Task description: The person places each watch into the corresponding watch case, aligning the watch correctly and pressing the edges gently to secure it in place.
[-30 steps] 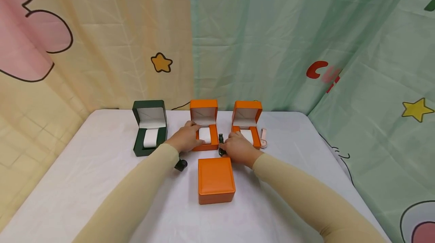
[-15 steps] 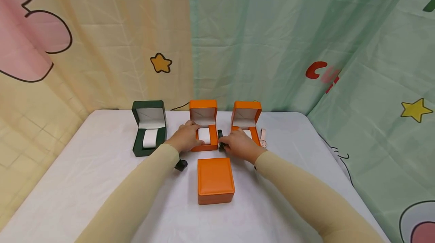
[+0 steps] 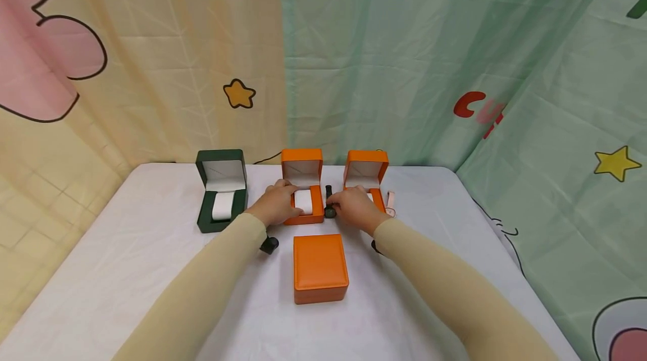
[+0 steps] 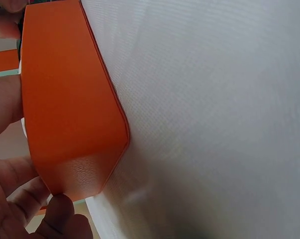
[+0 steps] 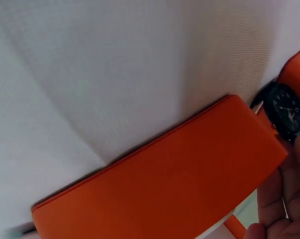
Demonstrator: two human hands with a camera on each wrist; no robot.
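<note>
Hours are read from the closed orange box. At ten o'clock stands the dark green box, lid raised. At eleven, the left hand grips the middle orange box, also open, near twelve. At twelve, just beside it, lies the black watch (whether they touch, I cannot tell from my station); at one, the right hand pinches that watch, before the open right orange box. At two lies the pink watch. I judge the step in hand as positioning the black watch; the next move calls for fine fingertip control, the middle box held steady.
</note>
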